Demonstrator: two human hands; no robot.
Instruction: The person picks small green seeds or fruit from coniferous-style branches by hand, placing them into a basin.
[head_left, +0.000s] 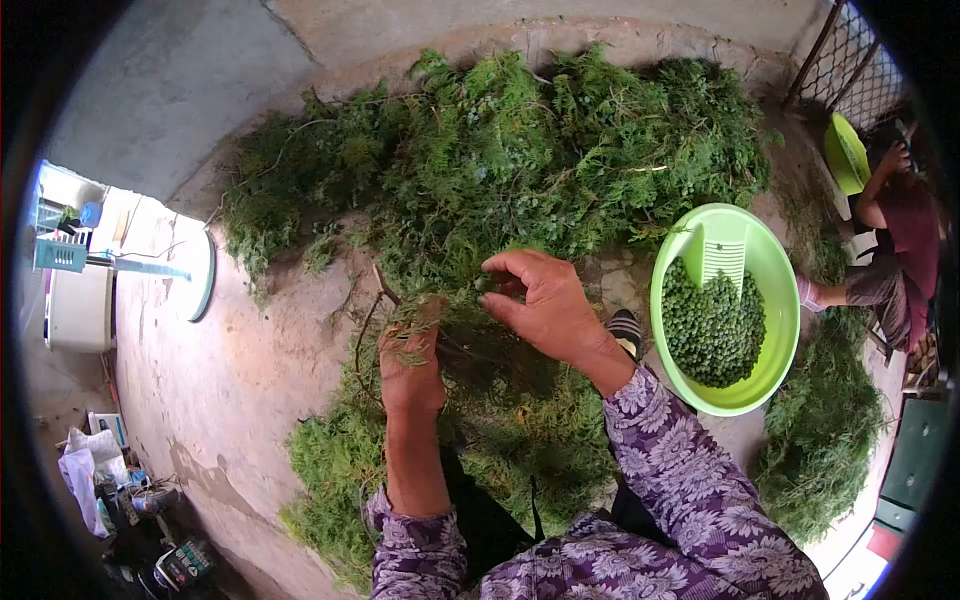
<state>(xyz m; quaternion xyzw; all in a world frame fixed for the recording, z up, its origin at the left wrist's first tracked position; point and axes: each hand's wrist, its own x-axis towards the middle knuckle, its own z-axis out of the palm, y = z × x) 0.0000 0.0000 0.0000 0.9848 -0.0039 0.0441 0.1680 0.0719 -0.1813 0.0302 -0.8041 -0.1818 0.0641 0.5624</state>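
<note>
My left hand (412, 365) is closed around a leafy evergreen branch (385, 290), with bits of foliage lying across its back. Just to its right, my right hand (545, 300) has thumb and forefinger curled toward each other at the green sprigs. Something small and dark green shows at those fingertips, too small to name surely. Right of my right hand stands a light green basin (790, 330) with a ribbed panel. Many small round green berries (710, 330) fill its lower part.
A long heap of cut evergreen branches (500, 150) lies along the wall. More foliage (540, 450) spreads below my hands. At the right sits another person (905, 240) near a second green basin (846, 155). A fan (195, 275) stands at left.
</note>
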